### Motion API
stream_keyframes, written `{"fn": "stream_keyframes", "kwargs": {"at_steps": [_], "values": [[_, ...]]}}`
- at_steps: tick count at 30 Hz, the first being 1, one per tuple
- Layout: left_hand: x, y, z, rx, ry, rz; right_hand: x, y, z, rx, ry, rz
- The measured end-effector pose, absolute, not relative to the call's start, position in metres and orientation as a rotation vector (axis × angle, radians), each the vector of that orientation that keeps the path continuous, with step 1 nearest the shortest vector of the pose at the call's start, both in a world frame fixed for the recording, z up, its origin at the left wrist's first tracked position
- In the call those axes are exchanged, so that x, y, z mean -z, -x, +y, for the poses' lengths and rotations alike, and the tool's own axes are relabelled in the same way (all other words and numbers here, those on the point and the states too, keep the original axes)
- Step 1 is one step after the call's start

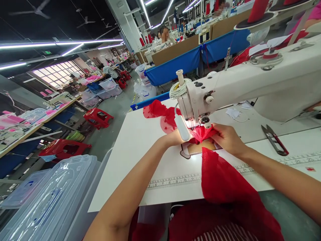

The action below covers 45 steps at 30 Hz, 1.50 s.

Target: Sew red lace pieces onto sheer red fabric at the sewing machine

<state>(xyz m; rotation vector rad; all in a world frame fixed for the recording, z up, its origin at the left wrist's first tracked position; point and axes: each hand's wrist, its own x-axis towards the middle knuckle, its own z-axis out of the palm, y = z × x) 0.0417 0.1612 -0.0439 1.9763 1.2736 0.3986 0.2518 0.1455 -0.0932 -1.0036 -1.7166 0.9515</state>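
A white sewing machine (250, 83) stands on a white table (140, 157). Red mesh fabric (220, 184) runs from my lap up under the needle area, and more of it is bunched behind the machine head. My left hand (173, 138) rests on the fabric just left of the needle, partly hidden by the machine's small white lamp (182, 128). My right hand (227, 139) lies on the right of the needle, its fingers closed on the gathered red fabric.
Thread snips (274, 140) lie on the table to the right. A ruler strip (175, 180) runs along the table front. Clear plastic bins (47, 197) stand at my lower left. Red stools (97, 117) sit in the aisle. Other workers sit at far benches.
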Motion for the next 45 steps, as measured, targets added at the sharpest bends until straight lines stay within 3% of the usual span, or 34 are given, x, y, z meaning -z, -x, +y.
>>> {"fn": "stream_keyframes", "kwargs": {"at_steps": [6,11,21,31,34,40,45], "values": [[0.041,-0.036,0.162,-0.252,-1.956,1.129,0.09,-0.255,0.147,-0.913,1.101,-1.54],[0.041,-0.034,0.154,-0.359,-1.958,1.127,0.086,-0.258,0.148,-0.734,1.08,-1.515],[0.059,-0.04,0.135,-0.526,-2.046,1.373,0.084,-0.256,0.145,-0.775,1.001,-1.523],[0.081,-0.04,0.118,-0.61,-2.626,1.5,0.081,-0.283,0.16,-0.785,0.758,-2.134],[0.089,-0.039,0.116,-0.688,-2.838,1.446,0.087,-0.283,0.162,-0.633,0.625,-2.415],[0.096,-0.039,0.115,-0.853,-3.122,1.322,0.09,-0.267,0.154,0.081,0.523,-2.47],[0.093,-0.042,0.114,-0.909,-3.192,1.241,0.082,-0.258,0.149,0.117,0.494,-2.528]]}}
